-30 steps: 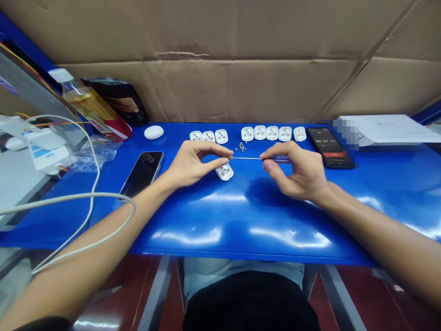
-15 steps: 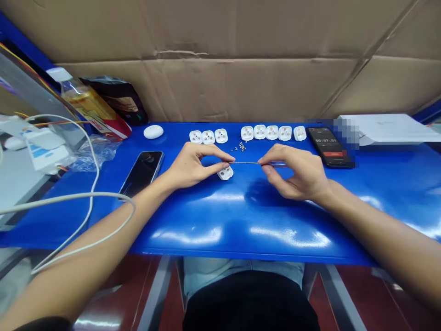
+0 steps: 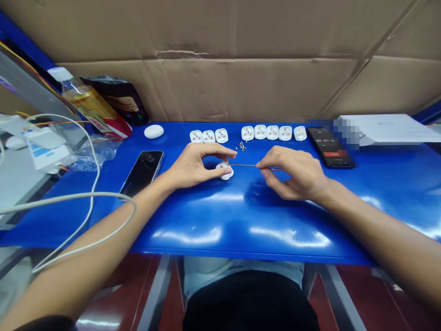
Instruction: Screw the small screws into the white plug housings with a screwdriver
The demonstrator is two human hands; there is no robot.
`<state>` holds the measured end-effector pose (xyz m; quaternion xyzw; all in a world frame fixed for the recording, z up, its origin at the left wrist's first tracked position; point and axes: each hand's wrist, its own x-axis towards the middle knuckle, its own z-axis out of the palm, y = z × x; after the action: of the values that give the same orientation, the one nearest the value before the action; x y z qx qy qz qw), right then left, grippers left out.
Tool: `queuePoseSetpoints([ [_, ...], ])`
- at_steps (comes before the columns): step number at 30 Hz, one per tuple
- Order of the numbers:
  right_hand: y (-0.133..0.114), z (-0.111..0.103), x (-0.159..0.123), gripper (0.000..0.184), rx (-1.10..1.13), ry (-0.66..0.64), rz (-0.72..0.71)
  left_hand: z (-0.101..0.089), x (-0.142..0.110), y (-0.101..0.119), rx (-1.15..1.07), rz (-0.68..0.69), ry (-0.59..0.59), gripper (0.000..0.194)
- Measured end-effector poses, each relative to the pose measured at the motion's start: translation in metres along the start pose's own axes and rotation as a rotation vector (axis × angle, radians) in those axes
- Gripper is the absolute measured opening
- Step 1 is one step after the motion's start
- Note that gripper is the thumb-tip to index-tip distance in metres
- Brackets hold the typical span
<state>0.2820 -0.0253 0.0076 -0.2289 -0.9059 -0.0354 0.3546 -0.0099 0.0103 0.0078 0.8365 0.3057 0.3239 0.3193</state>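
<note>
A white plug housing [image 3: 223,175] with metal fittings lies in front of me on the blue table. My left hand [image 3: 193,164] steadies it, thumb on its near right edge and index finger stretched out above it. Its other fingers are mostly hidden. My right hand [image 3: 295,171] pinches a thin screwdriver [image 3: 243,165] between thumb and index finger. The shaft lies nearly level, with its tip at the far right edge of the housing; any screw on it is too small to make out. Small loose screws [image 3: 242,146] lie just beyond.
Several similar white housings [image 3: 260,132] stand in a row along the cardboard wall. A phone [image 3: 143,172] lies left, another phone [image 3: 329,146] right beside a white box [image 3: 386,128]. A white cable [image 3: 92,184] loops over my left forearm. A bottle [image 3: 93,108] leans at the back left.
My left finger and thumb have parted from the screwdriver tip, and the thumb has come down onto the housing. The screwdriver tip has moved slightly left and down to the housing.
</note>
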Motion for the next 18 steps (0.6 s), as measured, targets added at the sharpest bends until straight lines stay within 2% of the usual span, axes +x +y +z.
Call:
queuePoseSetpoints([
  [6,0.0,0.0,0.0,0.018,-0.035,-0.04,-0.016,-0.007,0.001,-0.006,0.164,-0.067,-0.156,0.066],
  [11,0.0,0.002,-0.001,0.017,-0.029,-0.105,0.012,-0.007,0.001,-0.012,0.234,-0.038,-0.2,0.057],
  [18,0.001,0.003,-0.002,0.016,-0.001,-0.089,0.014,-0.005,0.0,-0.013,0.24,-0.038,-0.194,0.055],
])
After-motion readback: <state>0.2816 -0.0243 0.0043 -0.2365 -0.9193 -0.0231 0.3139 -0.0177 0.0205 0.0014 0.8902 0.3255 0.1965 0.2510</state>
